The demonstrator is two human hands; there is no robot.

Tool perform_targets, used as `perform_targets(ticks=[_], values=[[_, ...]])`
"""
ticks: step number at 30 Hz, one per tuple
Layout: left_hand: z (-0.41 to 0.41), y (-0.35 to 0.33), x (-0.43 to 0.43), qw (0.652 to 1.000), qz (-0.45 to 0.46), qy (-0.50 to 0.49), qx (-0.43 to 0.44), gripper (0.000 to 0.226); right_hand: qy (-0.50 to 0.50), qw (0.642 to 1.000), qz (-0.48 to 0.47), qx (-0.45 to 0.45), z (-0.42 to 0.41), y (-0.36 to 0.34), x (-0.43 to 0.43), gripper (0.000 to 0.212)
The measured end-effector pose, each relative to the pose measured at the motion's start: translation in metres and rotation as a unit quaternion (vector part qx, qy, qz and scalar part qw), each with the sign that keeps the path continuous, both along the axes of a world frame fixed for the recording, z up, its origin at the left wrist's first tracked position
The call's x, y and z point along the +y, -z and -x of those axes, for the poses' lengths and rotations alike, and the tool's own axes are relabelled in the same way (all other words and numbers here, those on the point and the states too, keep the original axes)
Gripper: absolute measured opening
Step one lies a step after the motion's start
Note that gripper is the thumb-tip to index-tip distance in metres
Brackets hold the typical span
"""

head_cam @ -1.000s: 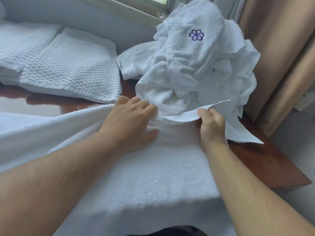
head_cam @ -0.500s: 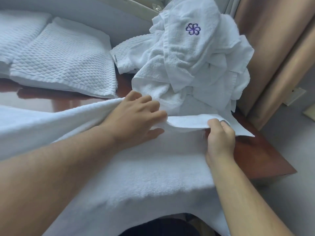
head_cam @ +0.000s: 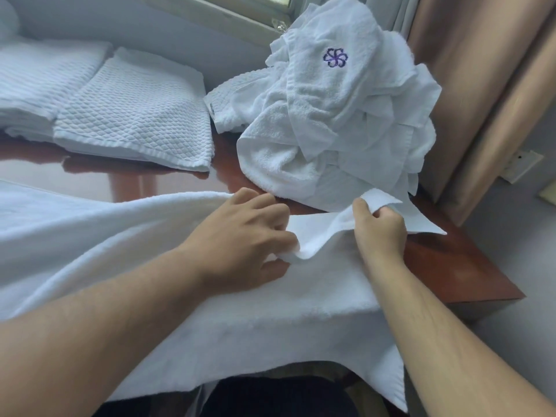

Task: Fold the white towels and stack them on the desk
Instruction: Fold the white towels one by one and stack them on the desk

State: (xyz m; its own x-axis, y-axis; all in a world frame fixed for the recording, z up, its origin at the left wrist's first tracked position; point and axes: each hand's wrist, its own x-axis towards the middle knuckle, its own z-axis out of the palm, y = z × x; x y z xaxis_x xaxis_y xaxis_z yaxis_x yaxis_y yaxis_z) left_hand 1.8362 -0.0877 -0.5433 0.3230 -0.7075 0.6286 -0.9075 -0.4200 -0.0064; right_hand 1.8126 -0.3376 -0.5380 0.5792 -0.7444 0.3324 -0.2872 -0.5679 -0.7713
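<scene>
A purple embroidered emblem [head_cam: 335, 57], a pinwheel of curled petals with no letters, sat on the topmost cloth of the pile of unfolded towels [head_cam: 325, 130] at the far right of the bench [head_cam: 451, 266]. A small tag [head_cam: 211, 108] hung on the hem of a textured piece poking out of the pile's left side; its print was too small to read. The large towel [head_cam: 210, 311], thick white terry with a soft looped nap, lay spread across the near part of the bench, its front edge draped over the near side. The left hand [head_cam: 240, 236] lay on it knuckles up, fingers curled, and grasped a rounded fold of the cloth between fingers and thumb. The right hand [head_cam: 380, 230], just beside the left, pinched the flat woven border band at the towel's far right corner and held it lifted off the wood, touching the foot of the pile. At the far left lay a folded towel [head_cam: 132, 112], a neat rectangle in a raised diamond weave with a ribbed hem, touching a second folded stack [head_cam: 39, 79] of similar weave. The bench top was glossy reddish-brown wood with squared edges, and it mirrored the folded cloth. A smooth tan curtain [head_cam: 481, 85] hung in long pleats behind the pile.
</scene>
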Motion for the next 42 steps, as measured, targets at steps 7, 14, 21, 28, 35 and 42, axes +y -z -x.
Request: perform_targets(ticks=[7,14,21,28,35,42], values=[[-0.003,-0.001,-0.002,0.999,-0.02,-0.006,0.031,0.026,0.039,0.993,-0.014,-0.111,0.014,-0.001,-0.005,0.032],[-0.007,0.0,-0.005,0.999,-0.015,-0.025,0.033,0.024,-0.055,0.986,0.12,0.097,0.039,0.001,-0.017,0.025],[-0.007,-0.001,-0.004,1.0,-0.003,-0.011,0.009,0.027,-0.018,0.999,0.045,-0.006,0.044,0.003,-0.016,0.02],[-0.006,-0.004,-0.003,1.0,-0.018,-0.01,0.004,0.029,0.029,0.958,0.283,-0.047,0.05,0.0,0.004,0.036],[-0.004,-0.005,-0.002,0.993,-0.094,-0.026,0.07,0.027,-0.174,0.918,0.093,0.344,0.028,-0.021,0.022,0.033],[-0.005,-0.012,0.046,0.985,-0.152,-0.033,0.072,0.053,-0.093,0.906,0.25,0.328,0.03,-0.02,0.05,0.028]])
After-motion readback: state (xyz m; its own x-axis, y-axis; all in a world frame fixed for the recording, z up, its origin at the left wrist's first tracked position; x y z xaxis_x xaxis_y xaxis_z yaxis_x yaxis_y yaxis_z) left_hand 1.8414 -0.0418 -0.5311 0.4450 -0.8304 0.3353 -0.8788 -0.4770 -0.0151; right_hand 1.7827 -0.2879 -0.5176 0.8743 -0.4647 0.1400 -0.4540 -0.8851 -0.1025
